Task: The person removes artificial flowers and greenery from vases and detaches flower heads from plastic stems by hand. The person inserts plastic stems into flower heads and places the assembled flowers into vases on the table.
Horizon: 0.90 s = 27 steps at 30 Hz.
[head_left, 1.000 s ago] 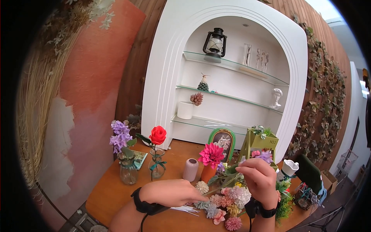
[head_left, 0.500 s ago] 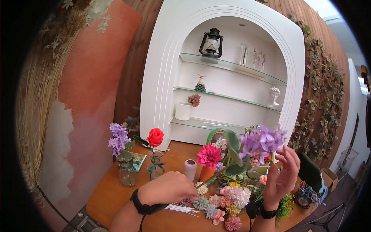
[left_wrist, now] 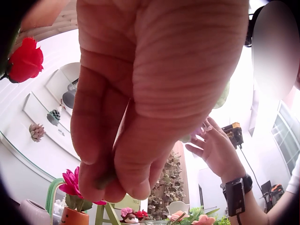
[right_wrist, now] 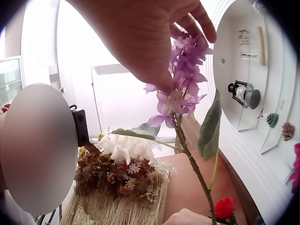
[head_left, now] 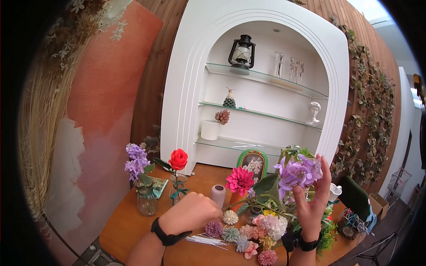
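My left hand (head_left: pixel 191 215) pinches the lower stem of a purple artificial flower between thumb and fingers; the stem end shows below the fingertips in the left wrist view. The stem slants up to the right to a cluster of purple blossoms (head_left: pixel 298 173). Beside the blossoms is my right hand (head_left: pixel 314 206), fingers extended and thumb apart, touching the petals. In the right wrist view two green leaves, one of them a broad leaf (right_wrist: pixel 209 129), branch off the brown-green stem (right_wrist: pixel 192 161). Below the hands lie several loose flower heads (head_left: pixel 268 226) and white sticks (head_left: pixel 206 240).
A glass vase (head_left: pixel 147 201) with purple flowers and another holding a red rose (head_left: pixel 179 159) stand at the left. Behind the hands are a pink vase (head_left: pixel 218 195) and a magenta flower (head_left: pixel 240 180) in an orange pot. A white arched shelf (head_left: pixel 186 88) rises behind the table.
The right hand has moved from the stem up to the purple blossoms and its fingers have spread. The blossoms have come up into view, then shifted slightly left. The left hand keeps its hold.
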Each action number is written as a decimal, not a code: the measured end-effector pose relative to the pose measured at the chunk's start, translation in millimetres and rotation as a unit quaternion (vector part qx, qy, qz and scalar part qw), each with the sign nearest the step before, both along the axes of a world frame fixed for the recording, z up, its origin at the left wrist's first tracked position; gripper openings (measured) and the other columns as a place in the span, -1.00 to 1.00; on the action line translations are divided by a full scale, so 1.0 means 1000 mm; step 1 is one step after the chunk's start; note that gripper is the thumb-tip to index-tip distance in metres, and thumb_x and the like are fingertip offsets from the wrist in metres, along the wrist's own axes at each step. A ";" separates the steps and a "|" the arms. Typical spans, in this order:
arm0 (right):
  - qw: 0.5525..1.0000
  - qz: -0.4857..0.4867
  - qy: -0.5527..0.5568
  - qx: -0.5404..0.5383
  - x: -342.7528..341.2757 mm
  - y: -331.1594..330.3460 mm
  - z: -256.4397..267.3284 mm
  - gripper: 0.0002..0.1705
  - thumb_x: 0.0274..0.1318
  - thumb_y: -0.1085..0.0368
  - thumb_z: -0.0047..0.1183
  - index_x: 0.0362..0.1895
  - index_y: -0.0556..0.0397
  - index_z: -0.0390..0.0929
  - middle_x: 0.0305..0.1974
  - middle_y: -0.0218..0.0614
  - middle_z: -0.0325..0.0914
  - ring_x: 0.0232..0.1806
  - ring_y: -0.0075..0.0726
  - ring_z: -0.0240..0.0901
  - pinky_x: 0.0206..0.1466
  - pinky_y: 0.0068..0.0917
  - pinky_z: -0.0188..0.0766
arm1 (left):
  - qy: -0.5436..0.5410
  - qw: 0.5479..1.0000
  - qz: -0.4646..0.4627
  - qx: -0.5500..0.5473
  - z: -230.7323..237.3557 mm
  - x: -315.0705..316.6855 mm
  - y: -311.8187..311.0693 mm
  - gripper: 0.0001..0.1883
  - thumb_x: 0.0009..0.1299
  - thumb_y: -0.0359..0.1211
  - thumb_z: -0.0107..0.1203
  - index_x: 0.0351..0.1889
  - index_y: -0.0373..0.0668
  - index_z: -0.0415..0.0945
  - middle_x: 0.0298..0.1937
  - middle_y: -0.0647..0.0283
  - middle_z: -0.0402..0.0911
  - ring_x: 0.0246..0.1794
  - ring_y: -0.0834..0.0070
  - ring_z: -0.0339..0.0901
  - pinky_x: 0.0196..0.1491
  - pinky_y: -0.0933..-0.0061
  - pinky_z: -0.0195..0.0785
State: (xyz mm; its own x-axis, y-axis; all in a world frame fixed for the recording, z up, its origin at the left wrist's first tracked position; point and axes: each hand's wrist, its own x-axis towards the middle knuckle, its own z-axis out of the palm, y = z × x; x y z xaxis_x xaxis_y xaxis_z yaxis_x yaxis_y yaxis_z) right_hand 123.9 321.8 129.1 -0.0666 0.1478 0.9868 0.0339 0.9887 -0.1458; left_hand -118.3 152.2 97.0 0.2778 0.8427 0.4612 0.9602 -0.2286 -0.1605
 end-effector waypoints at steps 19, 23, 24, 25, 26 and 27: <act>0.998 -0.047 -0.018 0.040 0.000 -0.009 0.004 -0.60 -0.22 0.53 0.33 -0.18 0.12 0.54 -0.33 -0.21 0.53 -0.32 -0.21 0.49 -0.21 -0.41 0.42 | 0.031 0.997 0.075 -0.010 -0.003 -0.003 0.001 -0.72 0.07 -0.53 0.11 -0.27 -0.05 0.70 -0.31 0.37 0.69 -0.31 0.30 0.65 -0.27 0.33 0.50; 0.997 -0.052 -0.009 0.057 0.000 -0.008 0.002 -0.62 -0.23 0.53 0.34 -0.23 0.14 0.52 -0.35 -0.21 0.52 -0.36 -0.23 0.48 -0.24 -0.44 0.41 | 0.038 0.995 0.088 -0.038 0.000 -0.002 0.000 -0.74 0.15 -0.49 0.14 -0.22 -0.04 0.68 -0.23 0.37 0.68 -0.28 0.31 0.65 -0.26 0.32 0.50; 0.997 -0.052 0.001 0.050 0.000 -0.007 0.001 -0.62 -0.24 0.53 0.34 -0.24 0.14 0.52 -0.36 -0.21 0.52 -0.38 -0.23 0.47 -0.26 -0.45 0.41 | 0.011 0.995 0.088 -0.041 0.000 -0.001 0.001 -0.76 0.19 -0.45 0.16 -0.18 -0.04 0.66 -0.13 0.35 0.65 -0.22 0.31 0.64 -0.24 0.31 0.50; 0.998 -0.052 0.011 0.043 0.000 -0.006 0.000 -0.62 -0.25 0.53 0.35 -0.24 0.15 0.52 -0.36 -0.22 0.52 -0.39 -0.24 0.46 -0.28 -0.45 0.40 | -0.016 0.995 0.088 -0.044 0.001 -0.001 0.000 -0.78 0.24 -0.41 0.18 -0.14 -0.04 0.64 -0.03 0.33 0.62 -0.16 0.31 0.63 -0.22 0.29 0.50; 0.998 -0.052 0.010 0.043 0.000 -0.005 0.000 -0.62 -0.25 0.53 0.35 -0.24 0.15 0.52 -0.36 -0.22 0.52 -0.39 -0.24 0.46 -0.28 -0.45 0.40 | -0.016 0.995 0.088 -0.044 0.000 -0.001 0.000 -0.78 0.24 -0.41 0.18 -0.14 -0.04 0.64 -0.03 0.33 0.62 -0.16 0.31 0.63 -0.22 0.29 0.50; 0.997 -0.055 0.023 0.055 -0.001 -0.004 -0.001 -0.61 -0.26 0.53 0.35 -0.25 0.15 0.52 -0.36 -0.22 0.52 -0.39 -0.24 0.46 -0.29 -0.45 0.39 | -0.022 0.996 0.082 -0.018 -0.001 -0.001 -0.001 -0.78 0.26 -0.36 0.20 -0.12 -0.05 0.62 0.04 0.30 0.58 -0.09 0.30 0.60 -0.18 0.29 0.51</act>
